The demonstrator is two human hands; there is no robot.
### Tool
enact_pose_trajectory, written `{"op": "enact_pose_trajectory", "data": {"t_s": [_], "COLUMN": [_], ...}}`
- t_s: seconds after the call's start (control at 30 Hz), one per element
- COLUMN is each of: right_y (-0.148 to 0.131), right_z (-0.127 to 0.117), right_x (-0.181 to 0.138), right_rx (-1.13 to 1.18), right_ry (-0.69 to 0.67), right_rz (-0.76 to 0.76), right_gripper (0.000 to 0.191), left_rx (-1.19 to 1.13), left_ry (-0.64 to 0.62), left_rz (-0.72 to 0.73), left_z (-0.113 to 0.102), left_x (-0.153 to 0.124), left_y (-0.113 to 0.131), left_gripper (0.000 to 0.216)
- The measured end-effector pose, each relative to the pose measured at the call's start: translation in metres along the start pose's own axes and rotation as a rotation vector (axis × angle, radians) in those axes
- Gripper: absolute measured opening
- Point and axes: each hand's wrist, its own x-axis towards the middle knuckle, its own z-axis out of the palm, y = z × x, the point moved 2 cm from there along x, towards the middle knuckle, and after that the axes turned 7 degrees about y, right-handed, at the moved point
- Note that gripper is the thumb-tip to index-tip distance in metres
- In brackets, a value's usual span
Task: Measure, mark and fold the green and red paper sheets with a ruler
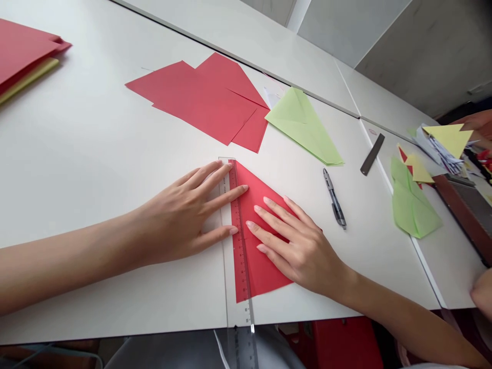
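A clear plastic ruler [241,256] lies along the left edge of a piece of red paper [269,271] near the table's front edge, and its lower end sticks out past that edge. With fingers spread, my left hand [196,210] presses on the ruler's upper part. My right hand [295,236] rests flat on the red paper, fingers stretched out and a little apart. Part of the paper is hidden under that hand. Beyond both hands lie overlapping red paper pieces [200,97], with folded light green paper [302,123] beside them. A grey pen [334,197] is right of my right hand.
More red paper [25,48] sits at the far left over a yellow-green sheet. To the right are a dark flat strip [372,155], green paper [415,205], a brown-edged board [461,215] and yellow paper [449,137]. Parts of another person show at the right edge.
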Motion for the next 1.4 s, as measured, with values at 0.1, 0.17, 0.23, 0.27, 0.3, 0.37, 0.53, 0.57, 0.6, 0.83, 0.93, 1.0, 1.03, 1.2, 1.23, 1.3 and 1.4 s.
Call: {"op": "enact_pose_trajectory", "data": {"t_s": [0.1, 0.17, 0.23, 0.27, 0.3, 0.37, 0.53, 0.57, 0.6, 0.83, 0.93, 1.0, 1.03, 1.2, 1.23, 1.3, 1.4], "right_y": [0.001, 0.004, 0.006, 0.008, 0.008, 0.009, 0.009, 0.009, 0.009, 0.009, 0.01, 0.011, 0.011, 0.01, 0.01, 0.009, 0.009], "right_z": [0.001, 0.002, 0.003, 0.004, 0.004, 0.005, 0.006, 0.006, 0.006, 0.007, 0.008, 0.008, 0.009, 0.008, 0.008, 0.008, 0.008], "right_x": [0.001, 0.001, 0.001, 0.001, 0.001, 0.0, 0.0, 0.0, 0.0, -0.001, -0.002, -0.003, -0.003, -0.003, -0.002, -0.002, -0.001], "right_rx": [-0.025, -0.029, -0.038, -0.041, -0.042, -0.036, -0.018, -0.016, -0.014, 0.017, 0.018, 0.012, 0.011, 0.008, 0.008, 0.012, 0.027], "right_ry": [0.019, 0.022, 0.032, 0.042, 0.054, 0.078, 0.09, 0.089, 0.087, 0.087, 0.073, 0.059, 0.055, 0.067, 0.072, 0.081, 0.086], "right_rz": [-0.027, -0.026, -0.024, -0.025, -0.028, -0.037, -0.025, -0.02, -0.017, -0.01, -0.009, -0.01, -0.011, -0.018, -0.017, -0.016, -0.021], "right_gripper": [0.03, 0.029, 0.027, 0.026, 0.026, 0.025, 0.025, 0.025, 0.025, 0.026, 0.027, 0.027, 0.028, 0.027, 0.027, 0.026, 0.026], "left_rx": [0.014, 0.018, 0.02, 0.021, 0.024, 0.026, -0.008, -0.015, -0.017, 0.015, 0.016, 0.012, 0.009, -0.005, 0.0, 0.012, 0.023], "left_ry": [0.019, 0.025, 0.026, 0.025, 0.023, 0.019, 0.022, 0.025, 0.027, 0.021, 0.021, 0.019, 0.016, 0.032, 0.03, 0.021, 0.02], "left_rz": [0.005, 0.006, 0.005, 0.005, 0.006, 0.009, -0.002, -0.003, -0.004, 0.01, 0.009, 0.001, -0.004, -0.003, -0.004, -0.006, 0.002], "left_z": [0.0, 0.001, 0.002, 0.002, 0.002, 0.003, 0.003, 0.003, 0.003, 0.002, 0.002, 0.003, 0.003, 0.003, 0.003, 0.003, 0.003], "left_x": [-0.001, -0.001, -0.002, -0.002, -0.002, -0.002, -0.002, -0.002, -0.002, -0.002, -0.001, -0.001, -0.001, -0.001, -0.001, -0.001, -0.001], "left_y": [0.0, 0.0, -0.001, -0.001, -0.001, -0.001, -0.002, -0.002, -0.002, -0.002, -0.002, -0.002, -0.002, -0.001, -0.001, -0.001, 0.0], "left_gripper": [0.057, 0.057, 0.057, 0.057, 0.058, 0.058, 0.058, 0.057, 0.057, 0.058, 0.058, 0.058, 0.058, 0.058, 0.058, 0.057, 0.058]}}
